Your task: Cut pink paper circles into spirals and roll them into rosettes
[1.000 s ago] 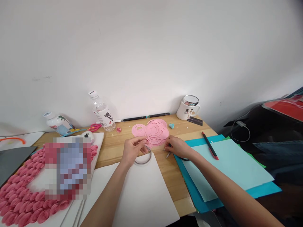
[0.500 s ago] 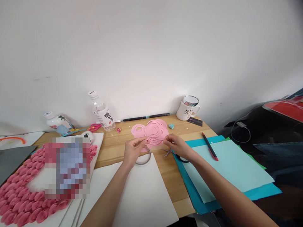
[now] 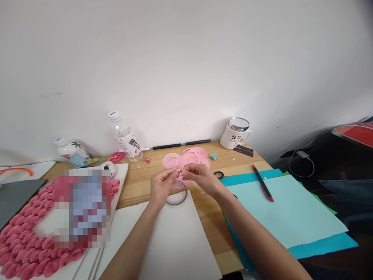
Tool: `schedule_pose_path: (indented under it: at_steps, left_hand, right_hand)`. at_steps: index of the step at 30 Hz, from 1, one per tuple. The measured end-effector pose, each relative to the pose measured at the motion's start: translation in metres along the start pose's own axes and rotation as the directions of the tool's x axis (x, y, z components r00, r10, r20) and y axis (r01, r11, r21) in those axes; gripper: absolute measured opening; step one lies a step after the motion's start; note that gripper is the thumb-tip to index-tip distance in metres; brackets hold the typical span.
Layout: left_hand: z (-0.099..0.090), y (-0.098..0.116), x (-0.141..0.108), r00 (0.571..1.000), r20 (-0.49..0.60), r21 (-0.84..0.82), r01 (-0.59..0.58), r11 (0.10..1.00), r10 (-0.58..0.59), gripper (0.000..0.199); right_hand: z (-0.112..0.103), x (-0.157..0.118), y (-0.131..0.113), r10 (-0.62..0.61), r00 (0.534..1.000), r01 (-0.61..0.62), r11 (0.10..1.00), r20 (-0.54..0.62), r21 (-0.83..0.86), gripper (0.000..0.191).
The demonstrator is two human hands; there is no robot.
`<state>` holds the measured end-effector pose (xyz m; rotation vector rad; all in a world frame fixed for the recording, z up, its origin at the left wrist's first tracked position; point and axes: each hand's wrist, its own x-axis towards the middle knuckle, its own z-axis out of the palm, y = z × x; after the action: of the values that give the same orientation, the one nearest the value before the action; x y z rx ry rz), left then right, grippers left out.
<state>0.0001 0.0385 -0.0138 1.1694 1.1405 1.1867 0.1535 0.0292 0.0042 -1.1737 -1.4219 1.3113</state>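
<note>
My left hand [image 3: 161, 186] is closed in a pinch, with a small bit of pink paper at its fingertips. Meeting it, my right hand [image 3: 201, 178] pinches at the same spot; a tiny pale speck shows there, too small to name. Just behind the fingers lies a pile of pink paper spirals [image 3: 196, 156]. A roll of tape [image 3: 185, 196] rests on edge of the white sheet [image 3: 177, 237] beneath my left hand. Black-handled scissors [image 3: 218, 175] lie partly hidden under my right wrist.
At left is a board with pink paper roses [image 3: 26, 233], partly pixelated. A plastic bottle [image 3: 126, 140], a black pen [image 3: 182, 144] and a white mug [image 3: 230, 138] stand or lie along the wall. Light blue paper [image 3: 285, 210] with a red-black pen [image 3: 262, 183] is at right.
My right hand has moved left from beside the scissors to my left hand, and the fingertips now meet. My left hand has shifted slightly. The view has turned a little.
</note>
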Motion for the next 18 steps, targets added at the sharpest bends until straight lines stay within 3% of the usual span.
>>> schedule_pose_path:
  at_steps: [9,18]
  left_hand:
    - [-0.0032,-0.0033,0.0037,0.997,0.044,-0.049,0.066,0.997,-0.064,0.032]
    - [-0.0014,0.0009,0.0016,0.997,0.052,-0.008,0.059,0.998,-0.059,0.027]
  right_hand:
    - [0.0005,0.0013,0.0027,-0.006,0.999,0.003,0.995,-0.036,-0.101,0.018]
    - [0.0038,0.0028,0.0055,-0.121,0.988,0.078,0.925,-0.093,-0.371,0.017]
